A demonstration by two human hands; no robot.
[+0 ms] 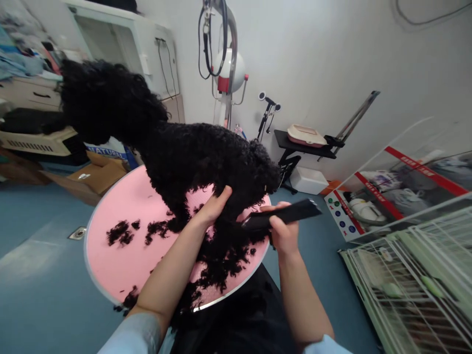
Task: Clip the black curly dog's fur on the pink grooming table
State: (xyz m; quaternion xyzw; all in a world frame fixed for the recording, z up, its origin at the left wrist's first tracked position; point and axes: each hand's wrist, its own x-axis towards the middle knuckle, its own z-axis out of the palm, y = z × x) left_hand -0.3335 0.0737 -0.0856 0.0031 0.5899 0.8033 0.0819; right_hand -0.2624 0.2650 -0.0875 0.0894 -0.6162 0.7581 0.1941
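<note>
A black curly-haired dog (pixel 191 152) stands on a round pink grooming table (pixel 121 265), its head to the left. My left hand (pixel 214 206) is wrapped around the dog's hind leg, near its belly. My right hand (pixel 282 231) grips a black electric clipper (pixel 283 216), whose blade end rests against the dog's rear leg. Several clumps of cut black fur (pixel 121 233) lie on the pink tabletop, with a larger pile (pixel 221 260) under the dog's hindquarters.
A white wire cage (pixel 416 285) stands at the lower right. A stand dryer (pixel 226 69) rises behind the dog. A black side table with a pink tray (pixel 306 137) is by the wall. Cardboard boxes (pixel 96 174) sit on the blue floor at left.
</note>
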